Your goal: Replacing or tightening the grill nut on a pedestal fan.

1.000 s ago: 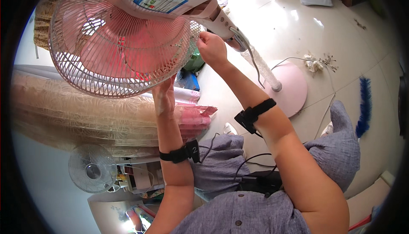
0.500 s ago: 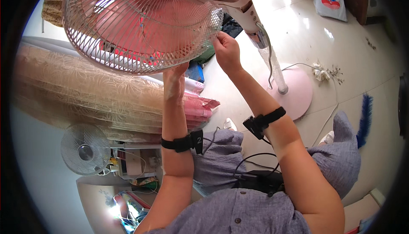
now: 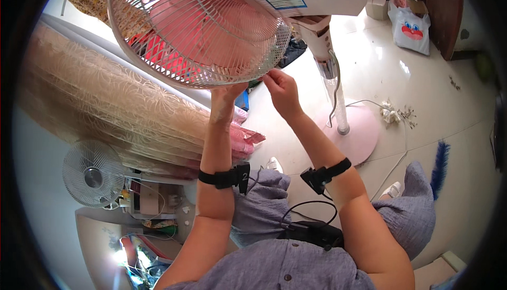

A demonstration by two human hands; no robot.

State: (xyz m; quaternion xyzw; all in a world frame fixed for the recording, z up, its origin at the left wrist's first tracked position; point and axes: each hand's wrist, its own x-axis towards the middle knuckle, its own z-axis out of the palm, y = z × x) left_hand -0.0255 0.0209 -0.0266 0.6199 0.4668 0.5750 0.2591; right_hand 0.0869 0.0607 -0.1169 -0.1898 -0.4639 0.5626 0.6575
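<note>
In the head view, a pink standing fan (image 3: 227, 31) is at the far side, left of centre, its wire guard toward the person and its round base (image 3: 351, 139) on the floor to the right. The left hand (image 3: 227, 99) is at the guard's near edge; its fingers are hidden, so I cannot tell their state. The right hand (image 3: 284, 95) has its fingers drawn narrowly together by the rim; whether they pinch it, I cannot tell. A patterned curtain (image 3: 121, 92) hangs left, above a smaller grey fan (image 3: 93, 174); a white bag (image 3: 410, 30) stands far right.
</note>
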